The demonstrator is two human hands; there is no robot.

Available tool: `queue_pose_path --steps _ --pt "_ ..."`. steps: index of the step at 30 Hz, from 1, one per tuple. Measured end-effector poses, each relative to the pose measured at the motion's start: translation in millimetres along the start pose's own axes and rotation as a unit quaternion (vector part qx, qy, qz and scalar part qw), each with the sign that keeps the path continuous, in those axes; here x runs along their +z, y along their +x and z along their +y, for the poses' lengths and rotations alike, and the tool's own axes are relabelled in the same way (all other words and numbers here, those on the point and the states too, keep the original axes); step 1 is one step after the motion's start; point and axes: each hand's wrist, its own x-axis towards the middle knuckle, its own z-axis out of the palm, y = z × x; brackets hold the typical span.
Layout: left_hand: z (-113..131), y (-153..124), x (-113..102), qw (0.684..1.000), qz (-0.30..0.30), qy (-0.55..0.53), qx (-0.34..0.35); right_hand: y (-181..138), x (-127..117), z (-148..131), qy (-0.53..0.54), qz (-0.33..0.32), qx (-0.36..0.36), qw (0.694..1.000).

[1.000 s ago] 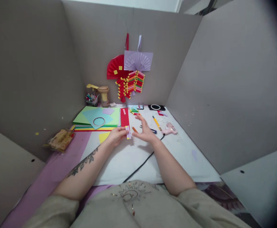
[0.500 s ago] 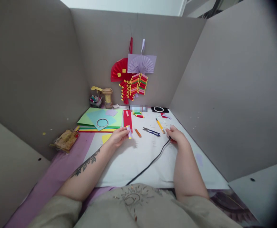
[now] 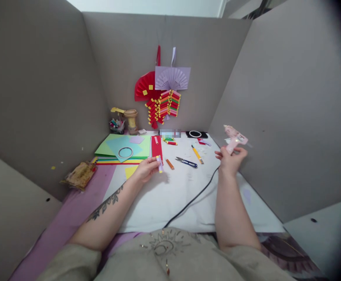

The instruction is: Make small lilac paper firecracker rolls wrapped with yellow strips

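My left hand (image 3: pixel 147 169) pinches a small lilac paper roll (image 3: pixel 159 164) with yellow ends just above the white tabletop. On the right, my right hand (image 3: pixel 230 160) grips a pale pink glue gun (image 3: pixel 235 138) by its handle, the nozzle pointing up and left. A black cord (image 3: pixel 192 201) runs from beneath that hand to the table's near edge. Between my hands lie an orange paper roll (image 3: pixel 169 164), dark blue thread snips (image 3: pixel 186 162) and a yellow craft knife (image 3: pixel 197 154).
Stacked coloured paper (image 3: pixel 109 148) with a tape ring (image 3: pixel 125 152) lies at the left. Finished paper rolls (image 3: pixel 171 143) and a black phone-like object (image 3: pixel 205 135) lie farther back. A red fan (image 3: pixel 142 88) and a lilac fan (image 3: pixel 173 76) hang on the grey partition.
My right hand has moved right and slightly up and turned, bringing the glue gun into plain view. My left hand stays almost in place with the lilac paper roll.
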Motion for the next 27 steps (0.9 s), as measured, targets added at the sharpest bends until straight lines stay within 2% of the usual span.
queue_pose_path --steps 2,4,6,9,11,14,20,22,27 --pt "-0.2 0.7 -1.1 1.0 -0.001 0.003 0.004 -1.1 1.1 -0.8 0.04 0.007 0.021 0.999" --pt "0.1 1.1 -2.1 1.0 0.004 0.006 0.007 -3.5 3.6 -2.3 0.083 -0.027 0.053 0.995" --pt "0.9 1.2 -2.8 1.0 0.013 0.009 0.008 -8.6 6.7 -5.4 0.124 -0.095 0.092 0.983" --pt "2.6 0.7 -2.8 1.0 0.017 0.008 0.01 -23.3 11.3 -13.1 0.154 -0.209 0.168 0.951" --pt "4.3 0.0 -1.9 1.0 0.01 0.006 0.013 -37.3 15.3 -18.6 0.142 -0.281 0.192 0.93" --pt "7.8 -1.4 0.0 0.999 0.019 0.018 0.021 -61.7 23.9 -24.5 0.094 -0.386 0.183 0.899" --pt "13.2 -1.7 -2.3 0.998 0.024 0.026 0.044 -108.3 38.4 -25.6 0.039 -0.529 0.192 0.826" --pt "14.1 -1.9 -3.5 0.998 0.016 0.027 0.055 -119.1 40.1 -23.6 0.015 -0.55 0.195 0.812" --pt "15.1 -4.7 -2.9 0.994 0.009 0.057 0.095 -130.8 40.6 -15.9 -0.057 -0.533 0.157 0.83"
